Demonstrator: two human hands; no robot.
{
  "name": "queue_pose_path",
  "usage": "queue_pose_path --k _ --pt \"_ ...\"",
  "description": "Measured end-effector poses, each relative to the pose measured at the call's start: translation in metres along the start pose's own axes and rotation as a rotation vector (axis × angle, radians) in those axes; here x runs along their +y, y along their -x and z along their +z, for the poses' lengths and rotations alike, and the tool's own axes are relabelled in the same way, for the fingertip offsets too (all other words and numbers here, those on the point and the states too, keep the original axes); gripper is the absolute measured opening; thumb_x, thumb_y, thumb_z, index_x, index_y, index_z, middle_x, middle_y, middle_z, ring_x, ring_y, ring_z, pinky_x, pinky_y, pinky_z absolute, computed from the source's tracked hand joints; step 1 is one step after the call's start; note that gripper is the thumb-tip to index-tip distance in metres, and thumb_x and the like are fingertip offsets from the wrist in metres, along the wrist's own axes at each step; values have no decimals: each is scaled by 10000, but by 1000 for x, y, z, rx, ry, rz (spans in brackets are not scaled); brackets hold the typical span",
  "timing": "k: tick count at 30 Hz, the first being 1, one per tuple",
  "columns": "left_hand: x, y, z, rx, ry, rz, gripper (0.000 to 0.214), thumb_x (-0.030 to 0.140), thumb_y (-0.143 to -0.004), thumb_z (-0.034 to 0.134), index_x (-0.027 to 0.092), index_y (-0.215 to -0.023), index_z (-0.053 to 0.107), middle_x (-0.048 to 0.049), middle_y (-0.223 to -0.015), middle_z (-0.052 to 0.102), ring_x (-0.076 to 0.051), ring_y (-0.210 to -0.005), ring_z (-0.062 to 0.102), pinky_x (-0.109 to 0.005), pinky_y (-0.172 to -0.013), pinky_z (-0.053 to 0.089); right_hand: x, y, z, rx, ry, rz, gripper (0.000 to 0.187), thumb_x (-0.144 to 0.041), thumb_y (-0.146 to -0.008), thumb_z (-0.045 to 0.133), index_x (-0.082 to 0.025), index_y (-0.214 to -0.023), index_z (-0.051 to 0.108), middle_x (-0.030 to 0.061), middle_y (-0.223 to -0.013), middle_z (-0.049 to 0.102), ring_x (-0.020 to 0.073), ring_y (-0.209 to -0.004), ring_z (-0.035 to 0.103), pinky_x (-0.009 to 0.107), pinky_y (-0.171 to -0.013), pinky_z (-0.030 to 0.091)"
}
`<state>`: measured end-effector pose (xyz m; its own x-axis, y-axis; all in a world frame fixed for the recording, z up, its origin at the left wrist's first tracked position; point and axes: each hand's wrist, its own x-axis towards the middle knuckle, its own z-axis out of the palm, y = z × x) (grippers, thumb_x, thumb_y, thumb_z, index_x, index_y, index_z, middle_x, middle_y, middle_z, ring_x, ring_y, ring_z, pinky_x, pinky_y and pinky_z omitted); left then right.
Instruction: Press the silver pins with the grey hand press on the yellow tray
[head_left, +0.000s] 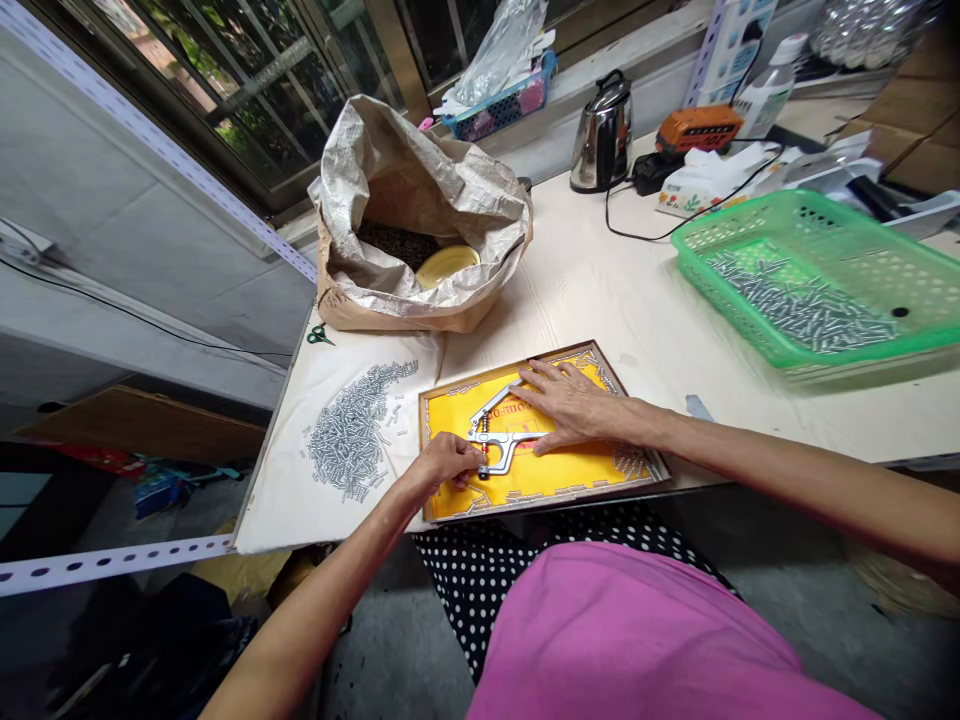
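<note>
A shallow yellow tray with a brown rim lies at the table's near edge. On it rests a metal hand press tool with a raised lever. My left hand is pinched at the tool's jaw, fingers closed on something too small to make out. My right hand lies flat on the tool's lever and body, fingers stretched. Small metal pieces line the tray's rim.
A pile of small silver metal pieces lies left of the tray on white paper. Behind stands an open paper sack holding dark parts and a yellow dish. A green basket of metal pins sits right; a kettle stands behind.
</note>
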<state>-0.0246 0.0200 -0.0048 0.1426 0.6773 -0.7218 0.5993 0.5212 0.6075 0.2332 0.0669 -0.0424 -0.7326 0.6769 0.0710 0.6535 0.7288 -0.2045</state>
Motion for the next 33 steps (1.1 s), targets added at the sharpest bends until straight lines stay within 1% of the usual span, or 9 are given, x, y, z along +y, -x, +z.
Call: queue_pose_path --k 6,12,16,19,21,22,25,29,33 --pt "0 0 0 1 9 -2 425 453 -638 799 164 -481 531 40 -410 499 -65 -383 438 -199 -441 371 2 -6 1 44 -31 -10 941 -703 -707 722 -117 -1406 491 214 -1311 570 392 -1200 487 577 -1003 353" --pt "0 1 1 33 12 -13 418 452 -652 801 162 -499 542 37 -420 508 -71 -390 455 -201 -450 378 -1 -4 0 54 -55 -8 906 -676 -753 708 -98 -1409 471 189 -1225 596 356 -1107 498 525 -954 355" --pt "-1 7 5 77 -83 -28 440 477 -726 763 164 -511 539 31 -447 501 -93 -425 469 -234 -497 419 -5 0 -1 57 -83 -4 759 -595 -813 704 -96 -1352 510 172 -1165 603 320 -1062 501 475 -918 373" --pt "-1 15 14 331 -365 129 392 436 -831 685 160 -572 582 -20 -582 577 -161 -580 572 -292 -609 480 -10 2 -1 55 -134 18 635 -498 -836 718 -93 -1295 546 167 -1147 594 295 -1039 496 429 -882 403" --pt "2 17 25 538 -572 354 238 379 -841 700 150 -784 668 -79 -841 667 -232 -820 638 -367 -775 527 -14 2 0 65 -165 20 578 -442 -832 733 -93 -1262 565 168 -1137 590 290 -1027 493 423 -868 422" --pt "4 16 30 586 -654 476 234 354 -826 728 155 -941 679 -108 -1012 674 -266 -965 631 -412 -872 525 -17 3 1 76 -175 13 563 -422 -830 738 -90 -1252 569 170 -1132 590 292 -1025 493 427 -867 430" --pt "13 6 42 510 -820 708 538 308 -799 773 176 -1274 555 -155 -1323 575 -312 -1216 536 -492 -1024 476 -26 3 4 119 -186 -26 577 -417 -835 734 -70 -1260 559 184 -1133 601 301 -1033 498 445 -876 445" --pt "19 -11 43 386 -894 679 556 326 -842 725 164 -1323 499 -142 -1214 607 -299 -1119 566 -473 -960 505 -31 5 5 136 -164 -59 642 -429 -834 734 -82 -1329 516 190 -1177 614 302 -1049 521 455 -893 446" --pt "14 -11 41 442 -929 691 556 312 -827 745 185 -1310 500 -108 -1172 605 -288 -1090 555 -454 -933 503 -32 7 0 65 -31 -1 561 -374 -819 758 -61 -1246 574 192 -1138 633 303 -1021 542 432 -878 433"
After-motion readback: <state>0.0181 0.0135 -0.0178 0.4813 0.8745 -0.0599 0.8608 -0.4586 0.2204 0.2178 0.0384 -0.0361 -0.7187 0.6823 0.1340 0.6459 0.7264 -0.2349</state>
